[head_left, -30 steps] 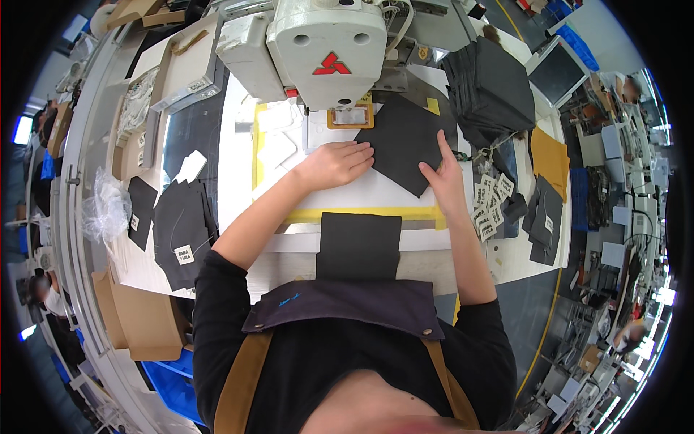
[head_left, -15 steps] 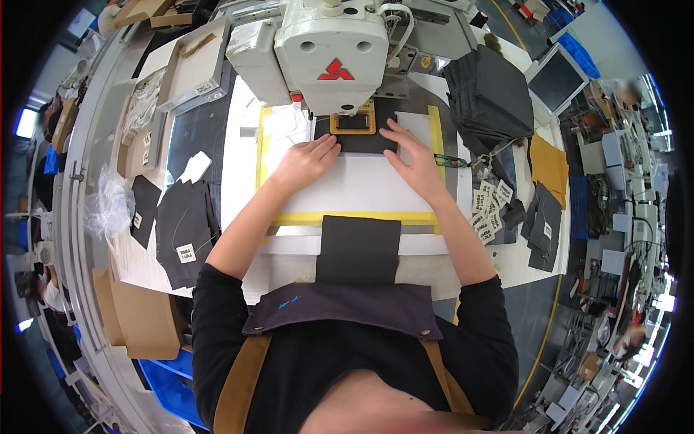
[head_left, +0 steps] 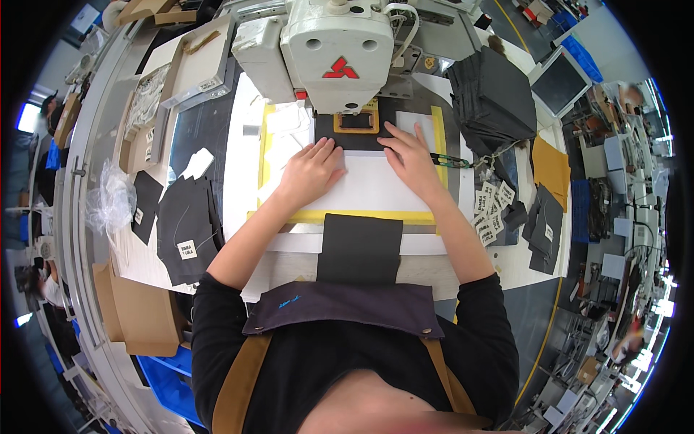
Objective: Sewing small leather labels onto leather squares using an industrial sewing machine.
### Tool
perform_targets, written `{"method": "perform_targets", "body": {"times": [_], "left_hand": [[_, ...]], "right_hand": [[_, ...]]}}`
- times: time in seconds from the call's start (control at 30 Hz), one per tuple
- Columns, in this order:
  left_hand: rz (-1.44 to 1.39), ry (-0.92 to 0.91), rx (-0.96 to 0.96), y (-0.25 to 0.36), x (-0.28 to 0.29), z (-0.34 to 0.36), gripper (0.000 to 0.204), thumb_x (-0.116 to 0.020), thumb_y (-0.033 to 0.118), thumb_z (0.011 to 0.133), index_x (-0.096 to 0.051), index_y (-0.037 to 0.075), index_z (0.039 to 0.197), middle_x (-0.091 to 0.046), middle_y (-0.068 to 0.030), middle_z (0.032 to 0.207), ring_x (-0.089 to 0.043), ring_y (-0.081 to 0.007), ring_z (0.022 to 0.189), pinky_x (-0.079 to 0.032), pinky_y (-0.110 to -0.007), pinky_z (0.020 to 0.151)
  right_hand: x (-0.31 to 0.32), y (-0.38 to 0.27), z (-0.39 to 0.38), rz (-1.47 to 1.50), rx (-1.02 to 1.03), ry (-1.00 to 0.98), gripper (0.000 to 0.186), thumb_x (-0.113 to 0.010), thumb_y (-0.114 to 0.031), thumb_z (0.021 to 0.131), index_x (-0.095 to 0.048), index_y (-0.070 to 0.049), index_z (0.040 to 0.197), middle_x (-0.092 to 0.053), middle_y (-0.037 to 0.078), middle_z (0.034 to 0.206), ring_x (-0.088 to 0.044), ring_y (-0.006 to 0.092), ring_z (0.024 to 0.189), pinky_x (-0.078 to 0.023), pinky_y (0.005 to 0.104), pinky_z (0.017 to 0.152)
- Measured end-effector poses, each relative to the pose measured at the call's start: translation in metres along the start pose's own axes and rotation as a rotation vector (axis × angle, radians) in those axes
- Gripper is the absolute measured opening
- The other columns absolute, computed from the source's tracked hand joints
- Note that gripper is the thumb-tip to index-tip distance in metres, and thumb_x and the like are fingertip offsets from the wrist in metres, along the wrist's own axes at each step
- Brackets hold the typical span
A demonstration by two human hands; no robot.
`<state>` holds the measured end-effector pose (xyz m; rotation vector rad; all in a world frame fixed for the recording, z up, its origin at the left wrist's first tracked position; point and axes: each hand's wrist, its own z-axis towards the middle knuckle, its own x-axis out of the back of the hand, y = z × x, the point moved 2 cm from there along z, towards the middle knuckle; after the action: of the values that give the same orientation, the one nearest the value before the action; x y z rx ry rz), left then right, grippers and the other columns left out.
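Observation:
A black fabric piece (head_left: 387, 137) lies under the head of a white sewing machine (head_left: 336, 58), with a yellow-brown rectangular clamp frame (head_left: 356, 124) pressed over it. My left hand (head_left: 312, 172) rests palm down on the white board (head_left: 361, 184), fingers extended and thumb apart, their tips by the fabric's lower left corner. At the fabric's right edge, my right hand (head_left: 410, 160) has its fingers stretched out, the tips touching the piece. Neither hand grips anything. Another black piece (head_left: 360, 248) hangs over the table's near edge in front of my apron.
Yellow tape (head_left: 347, 215) borders the board. On the right are a stack of black pieces (head_left: 491, 98), thread snips (head_left: 452, 161), cream labels (head_left: 491, 210) and a yellow-brown piece (head_left: 551, 170). On the left lie black pieces (head_left: 186, 224), open boxes (head_left: 195, 65) and clear plastic (head_left: 112, 199).
My left hand has drawn slightly back toward me, and its thumb has spread away from the fingers. My right hand's fingers have shifted a little on the fabric's right edge.

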<state>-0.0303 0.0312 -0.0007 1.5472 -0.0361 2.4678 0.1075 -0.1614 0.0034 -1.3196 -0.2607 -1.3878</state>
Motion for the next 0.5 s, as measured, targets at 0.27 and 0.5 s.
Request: {"method": "perform_targets", "body": {"times": [0.27,0.5], "left_hand": [[0.022,-0.004,0.054,0.0031,0.0049,-0.0058,0.042,-0.067,0.031,0.085,-0.063,0.000,0.113,-0.065,-0.0189,0.118,-0.063,-0.0302,0.111,-0.051,-0.041,0.092],[0.023,0.002,0.065,-0.0025,0.0088,-0.0077,0.043,-0.068,0.031,0.084,-0.062,0.001,0.115,-0.064,-0.0177,0.118,-0.062,-0.0300,0.113,-0.047,-0.043,0.097]], "right_hand": [[-0.0019,-0.0001,0.0001,0.014,0.018,0.006,0.020,-0.059,-0.007,0.089,-0.066,-0.006,0.108,-0.058,0.012,0.131,-0.059,0.0272,0.112,-0.019,0.0489,0.118],[-0.0014,-0.0023,-0.0033,-0.102,0.046,0.034,0.023,-0.063,-0.010,0.087,-0.067,-0.011,0.109,-0.058,0.009,0.130,-0.058,0.0224,0.112,-0.025,0.0458,0.112]]}}
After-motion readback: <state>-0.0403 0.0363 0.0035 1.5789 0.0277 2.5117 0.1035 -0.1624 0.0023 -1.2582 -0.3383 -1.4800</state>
